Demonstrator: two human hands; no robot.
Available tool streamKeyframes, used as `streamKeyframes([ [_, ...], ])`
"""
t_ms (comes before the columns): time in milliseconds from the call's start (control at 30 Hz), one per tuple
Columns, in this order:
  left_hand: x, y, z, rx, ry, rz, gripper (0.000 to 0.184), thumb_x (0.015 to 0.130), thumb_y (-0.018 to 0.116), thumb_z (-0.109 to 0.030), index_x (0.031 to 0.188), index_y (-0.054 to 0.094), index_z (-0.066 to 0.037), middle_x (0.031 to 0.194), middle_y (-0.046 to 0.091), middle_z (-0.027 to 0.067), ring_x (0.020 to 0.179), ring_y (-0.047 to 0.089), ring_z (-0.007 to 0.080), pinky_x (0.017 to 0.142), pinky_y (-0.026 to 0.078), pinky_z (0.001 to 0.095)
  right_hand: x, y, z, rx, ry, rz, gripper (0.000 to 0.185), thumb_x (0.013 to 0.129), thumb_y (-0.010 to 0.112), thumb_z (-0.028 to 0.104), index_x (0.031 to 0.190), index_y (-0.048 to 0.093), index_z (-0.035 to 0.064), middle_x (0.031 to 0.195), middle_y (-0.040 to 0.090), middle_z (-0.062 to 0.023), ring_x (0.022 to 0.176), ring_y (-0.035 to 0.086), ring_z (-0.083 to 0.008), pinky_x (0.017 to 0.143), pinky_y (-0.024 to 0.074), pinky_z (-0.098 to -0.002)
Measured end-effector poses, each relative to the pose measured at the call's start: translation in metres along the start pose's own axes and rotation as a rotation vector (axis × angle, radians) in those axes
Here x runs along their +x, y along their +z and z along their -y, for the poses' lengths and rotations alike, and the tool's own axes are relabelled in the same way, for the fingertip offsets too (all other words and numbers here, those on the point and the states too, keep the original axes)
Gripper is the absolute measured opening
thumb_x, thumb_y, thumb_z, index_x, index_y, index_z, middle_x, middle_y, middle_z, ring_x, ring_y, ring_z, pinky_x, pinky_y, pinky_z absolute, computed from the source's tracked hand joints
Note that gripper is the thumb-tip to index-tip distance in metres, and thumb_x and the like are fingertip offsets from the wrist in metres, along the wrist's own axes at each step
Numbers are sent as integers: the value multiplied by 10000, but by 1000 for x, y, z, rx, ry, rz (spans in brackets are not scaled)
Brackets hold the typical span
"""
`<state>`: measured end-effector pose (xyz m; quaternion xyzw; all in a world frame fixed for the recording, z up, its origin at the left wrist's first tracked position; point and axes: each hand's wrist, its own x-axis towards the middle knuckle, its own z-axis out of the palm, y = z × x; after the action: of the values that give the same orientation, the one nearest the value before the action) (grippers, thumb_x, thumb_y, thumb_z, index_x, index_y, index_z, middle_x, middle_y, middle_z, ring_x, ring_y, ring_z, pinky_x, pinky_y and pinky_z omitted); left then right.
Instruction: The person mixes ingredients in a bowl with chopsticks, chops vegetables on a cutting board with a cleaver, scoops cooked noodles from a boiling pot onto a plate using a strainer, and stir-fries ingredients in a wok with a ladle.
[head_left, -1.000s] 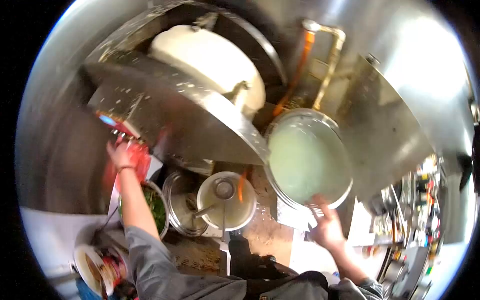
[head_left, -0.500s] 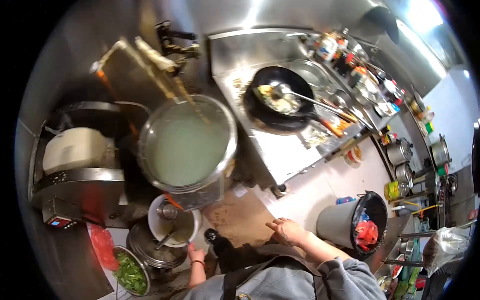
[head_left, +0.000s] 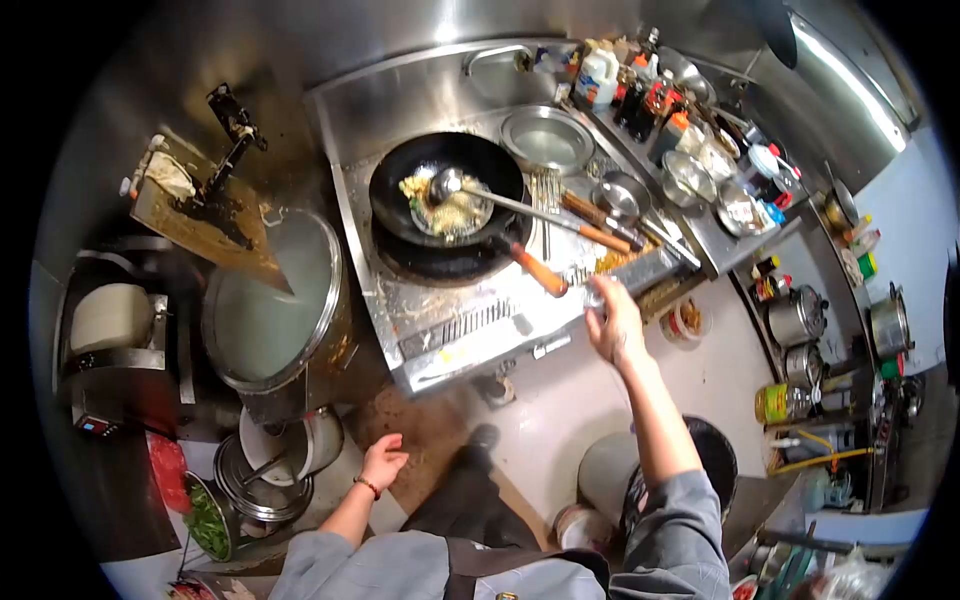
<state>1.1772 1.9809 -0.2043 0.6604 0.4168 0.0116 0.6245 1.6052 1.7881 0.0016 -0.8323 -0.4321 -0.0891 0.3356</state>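
My right hand (head_left: pixel 616 325) reaches over the stove's front edge, fingers extended and holding nothing visible. It is just right of the wooden handle (head_left: pixel 541 272) of a black wok (head_left: pixel 392 180) and below the wooden handle of a ladle (head_left: pixel 590 234). The ladle's bowl rests inside the wok on pale, yellowish food (head_left: pixel 457 218). Lower down, my left hand (head_left: pixel 383 465) hangs in the air with loosely bent fingers apart and nothing in them. To its left, a white pot (head_left: pixel 322 440) sits beside a stack of metal lids (head_left: pixel 240 490).
A large vat of cloudy liquid (head_left: pixel 265 335) stands left of the stove (head_left: pixel 440 365). Sauce bottles (head_left: pixel 657 95) and bowls crowd the right-hand counter. A grey bin (head_left: pixel 607 470) is beside my right arm. A bowl of green leaves (head_left: pixel 207 522) sits at lower left.
The view has shifted toward the stove. My right hand has risen from near my body to the wok and ladle handles. My left hand has come away from beside the white pot.
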Motion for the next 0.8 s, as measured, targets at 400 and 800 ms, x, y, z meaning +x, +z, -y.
streamKeyframes([
  [400,38,106,2,-54,-231,-84,465,756,647,-70,1199,507,-45,1054,612,129,958,598,204,813,498,321,131,51,-119,248,71,460,306,857,584,160,1141,569,46,942,646,-217,867,641,-345,767,496,-382],
  [800,-19,209,-39,-430,-308,-769,424,783,522,74,1197,498,-16,1044,605,107,936,589,190,799,488,300,195,-8,-160,-6,-289,711,285,835,563,181,1094,536,65,685,607,-230,650,605,-407,604,489,-468],
])
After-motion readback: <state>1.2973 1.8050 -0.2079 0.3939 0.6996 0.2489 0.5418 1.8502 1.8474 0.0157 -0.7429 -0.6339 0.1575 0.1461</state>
